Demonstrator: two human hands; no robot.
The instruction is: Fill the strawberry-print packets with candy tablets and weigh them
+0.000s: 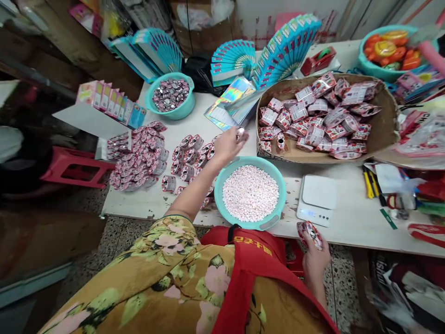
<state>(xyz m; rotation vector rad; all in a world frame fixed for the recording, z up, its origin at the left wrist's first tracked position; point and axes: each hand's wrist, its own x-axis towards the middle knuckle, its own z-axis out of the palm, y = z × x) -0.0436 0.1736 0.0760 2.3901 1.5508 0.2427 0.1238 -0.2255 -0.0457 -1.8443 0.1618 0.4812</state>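
My left hand (229, 146) is stretched over the table beyond the bowl of candies, its fingers closed on a small round shiny piece (240, 132). A turquoise bowl (219, 185) just below that wrist holds many small pale pink candies (250, 192). Near the table's front edge, my right hand (317, 260) is closed around a small red-and-white printed box (309, 235) with a round hole in its face. Similar small boxes (187, 172) stand in rows left of the candies, partly hidden by my left forearm.
A digital scale (315, 211) lies right of the candies. Behind it, a cardboard tray (299, 155) holds many printed boxes. A turquoise basin (181, 111) contains round shiny discs. Piled boxes (139, 157), fanned blue cards (285, 51) and a tape dispenser (318, 61) also occupy the table.
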